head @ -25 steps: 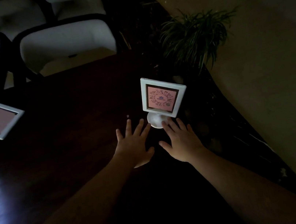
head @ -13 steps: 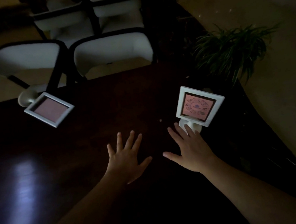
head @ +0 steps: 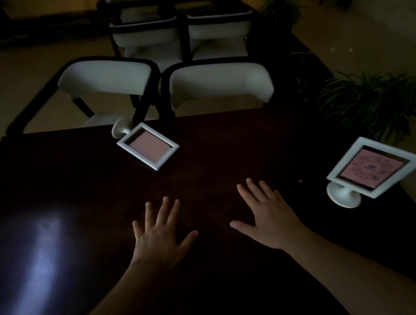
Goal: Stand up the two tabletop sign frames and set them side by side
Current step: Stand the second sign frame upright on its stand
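Two white sign frames with pink inserts are on the dark wooden table (head: 228, 154). One frame (head: 375, 166) stands upright on its round white base near the right edge. The other frame (head: 148, 145) lies tipped over near the far edge, its round foot pointing away from me. My left hand (head: 160, 236) and my right hand (head: 269, 215) rest flat on the table between the frames, fingers spread and holding nothing. The right hand is well to the left of the standing frame.
Two white chairs (head: 217, 83) with dark frames are pushed up to the far side of the table, with more chairs behind them. A leafy potted plant (head: 371, 103) stands off the right edge. The room is dim.
The view has swung left and up. My right hand has come away from the base of the standing frame, and both hands have shifted left toward the middle of the table.
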`<state>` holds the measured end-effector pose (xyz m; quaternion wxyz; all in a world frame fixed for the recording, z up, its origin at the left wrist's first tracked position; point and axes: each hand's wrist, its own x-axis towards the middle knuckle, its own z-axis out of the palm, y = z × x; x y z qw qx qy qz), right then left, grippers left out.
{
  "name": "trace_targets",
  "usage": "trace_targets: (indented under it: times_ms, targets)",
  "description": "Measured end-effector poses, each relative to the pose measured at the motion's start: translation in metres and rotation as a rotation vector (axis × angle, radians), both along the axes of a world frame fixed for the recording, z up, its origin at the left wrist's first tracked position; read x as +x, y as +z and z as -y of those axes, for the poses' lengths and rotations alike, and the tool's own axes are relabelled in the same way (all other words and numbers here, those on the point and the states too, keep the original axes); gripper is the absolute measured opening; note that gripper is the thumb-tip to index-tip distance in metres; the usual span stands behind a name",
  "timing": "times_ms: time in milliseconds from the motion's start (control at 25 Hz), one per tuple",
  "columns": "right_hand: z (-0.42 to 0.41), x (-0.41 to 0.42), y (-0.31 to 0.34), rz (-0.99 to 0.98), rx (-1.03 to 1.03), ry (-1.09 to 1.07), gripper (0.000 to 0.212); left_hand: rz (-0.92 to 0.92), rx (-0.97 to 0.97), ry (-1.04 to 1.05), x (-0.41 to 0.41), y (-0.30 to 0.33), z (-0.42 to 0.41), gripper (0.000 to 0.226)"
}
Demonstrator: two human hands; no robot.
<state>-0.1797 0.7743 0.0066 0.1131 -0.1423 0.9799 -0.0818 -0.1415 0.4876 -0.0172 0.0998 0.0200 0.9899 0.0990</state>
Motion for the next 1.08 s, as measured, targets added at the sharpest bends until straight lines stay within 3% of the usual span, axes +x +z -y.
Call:
trace_targets:
  times_ms: [280, 480, 840, 1080]
  targets:
    - [0.155, -0.019, 0.002, 0.008, -0.012, -0.047, 0.098, -0.031, 0.025, 0.058, -0.02, 0.009, 0.14, 0.093]
    - [0.219, -0.054, 0.009, -0.021, -0.054, -0.046, 0.097, -0.101, 0.023, 0.058, -0.054, 0.013, 0.193, 0.091]
    - [0.252, -0.158, -0.009, -0.093, -0.024, -0.008, 0.094, -0.125, -0.046, 0.007, -0.126, 0.0, 0.197, 0.09]
    - [0.256, -0.229, -0.035, -0.039, 0.032, -0.014, 0.11, -0.138, -0.054, 0.004, -0.151, -0.012, 0.186, 0.088]
